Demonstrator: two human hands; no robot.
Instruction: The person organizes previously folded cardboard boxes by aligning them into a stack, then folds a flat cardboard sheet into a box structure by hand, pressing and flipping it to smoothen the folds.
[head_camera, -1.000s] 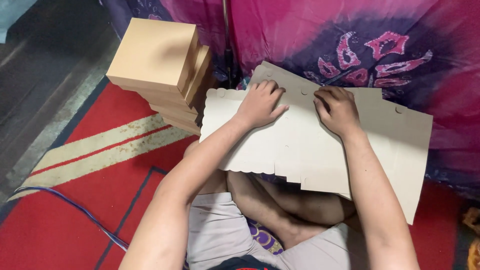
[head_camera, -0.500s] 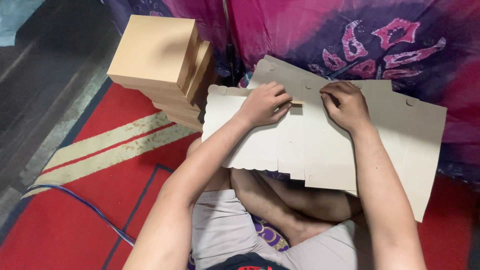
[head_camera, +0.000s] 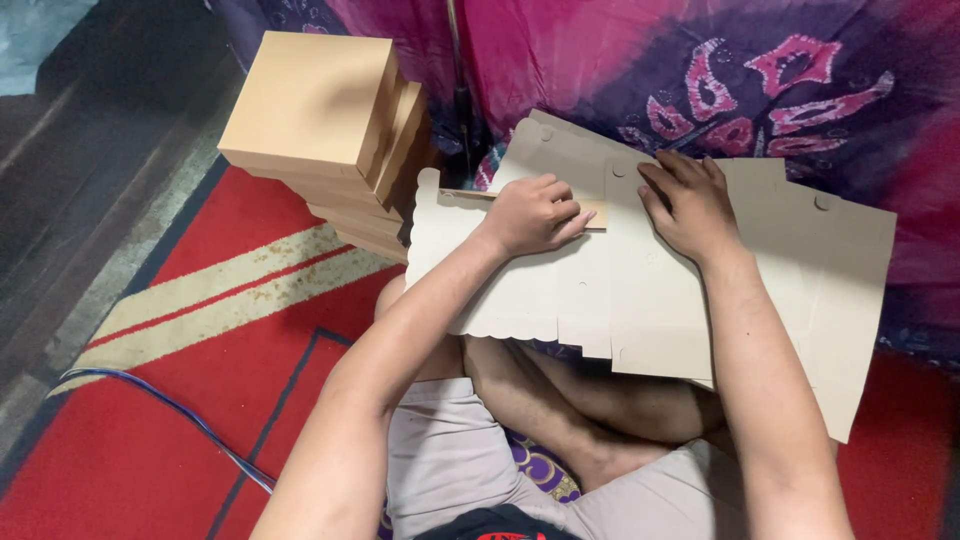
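A flat pale-grey cardboard box blank (head_camera: 640, 300) with scalloped edges lies across my lap, on top of more flat blanks (head_camera: 840, 260). My left hand (head_camera: 535, 212) presses on the blank's far edge, where a flap is folded over and shows its brown side (head_camera: 592, 213). My right hand (head_camera: 690, 205) lies flat with fingers spread on the blank just to the right of that fold. Neither hand grips anything else.
A stack of several folded brown boxes (head_camera: 320, 120) stands at the upper left beside the blank. A pink and purple patterned cloth (head_camera: 720, 70) covers the far side. Below is a red mat (head_camera: 180, 400) with cream stripes and a blue cable (head_camera: 190, 425).
The far flap of the blank has been folded toward me, exposing its brown side. My left hand moved down onto the fold; my right hand opened flat.
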